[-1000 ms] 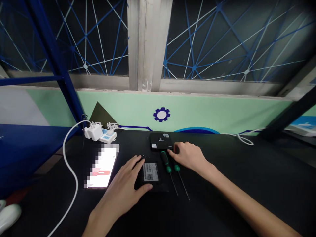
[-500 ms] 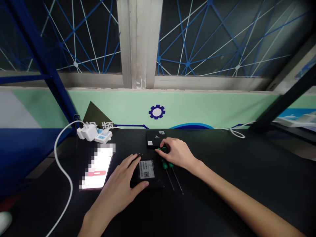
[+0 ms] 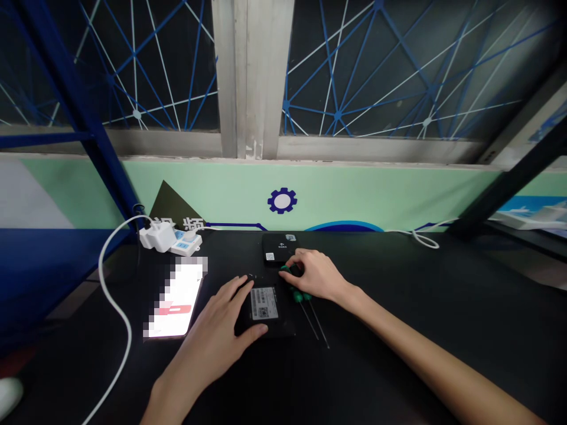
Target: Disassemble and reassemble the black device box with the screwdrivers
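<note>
Black label-up case (image 3: 277, 323) lies near the far middle of the desk (image 3: 398, 348), with our left hand (image 3: 212, 333) spread flat over its left side, fingers across the top and thumb along the near edge. Our right hand (image 3: 316, 275) is curled down over the two green-handled screwdrivers (image 3: 298, 297), fingertips on the handles; we can't tell whether it is gripping them. Their shafts point toward us, lying on the desk. A second black case (image 3: 279, 248) sits just beyond, by the far edge. Two tiny bright specks (image 3: 251, 275) lie above the first case, too small to identify. Both cases look closed, with nothing visibly taken apart. Off left are a blurred phone (image 3: 175, 301), a power strip (image 3: 188, 243) and a white charger (image 3: 157, 236).
</note>
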### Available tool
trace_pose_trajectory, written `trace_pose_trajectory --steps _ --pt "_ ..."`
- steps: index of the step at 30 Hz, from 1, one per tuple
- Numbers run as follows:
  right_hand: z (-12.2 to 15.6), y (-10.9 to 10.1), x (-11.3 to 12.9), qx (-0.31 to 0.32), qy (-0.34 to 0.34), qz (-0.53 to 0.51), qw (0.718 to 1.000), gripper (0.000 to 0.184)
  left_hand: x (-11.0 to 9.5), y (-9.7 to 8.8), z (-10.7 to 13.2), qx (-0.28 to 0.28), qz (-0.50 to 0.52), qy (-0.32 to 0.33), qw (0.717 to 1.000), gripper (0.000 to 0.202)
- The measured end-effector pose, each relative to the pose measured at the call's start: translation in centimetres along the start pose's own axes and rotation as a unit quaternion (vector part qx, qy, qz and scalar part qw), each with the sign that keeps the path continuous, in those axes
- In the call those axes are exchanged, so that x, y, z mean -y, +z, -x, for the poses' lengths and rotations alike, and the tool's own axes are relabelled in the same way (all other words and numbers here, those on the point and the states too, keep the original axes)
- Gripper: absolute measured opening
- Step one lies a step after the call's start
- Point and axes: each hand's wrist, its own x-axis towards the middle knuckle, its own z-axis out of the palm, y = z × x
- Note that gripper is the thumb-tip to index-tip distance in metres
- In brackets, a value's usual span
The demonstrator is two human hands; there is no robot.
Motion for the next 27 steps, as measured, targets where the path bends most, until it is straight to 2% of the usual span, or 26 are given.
trace_pose_trajectory --steps 8,12,15,19,23,27 --pt "-0.5 0.8 0.0 -0.034 0.048 -0.112 0.992 0.025 -0.3 -0.3 0.0 0.019 0.003 -0.014 1.0 0.069" --pt "-0.7 0.8 -0.1 -0.053 0.058 -0.24 0.968 0.025 -0.3 -0.4 0.0 0.024 0.008 -0.015 1.0 0.069" --pt "-0.8 0.7 -0.1 -0.049 0.072 -0.386 0.919 0.03 -0.4 -0.5 0.0 0.028 0.012 -0.017 0.999 0.07" --pt "-0.7 0.2 0.1 -0.007 0.098 -0.559 0.823 0.035 -0.6 -0.6 -0.1 0.04 0.009 -0.025 0.999 0.071" --pt "-0.6 -0.6 0.3 0.028 0.095 -0.656 0.748 0.034 -0.6 -0.7 -0.1 0.035 0.007 -0.023 0.999 0.07" --pt "-0.7 -1.0 -0.2 0.001 0.112 -0.709 0.696 0.031 -0.3 -0.4 0.0 0.019 0.006 -0.01 1.0 0.07"
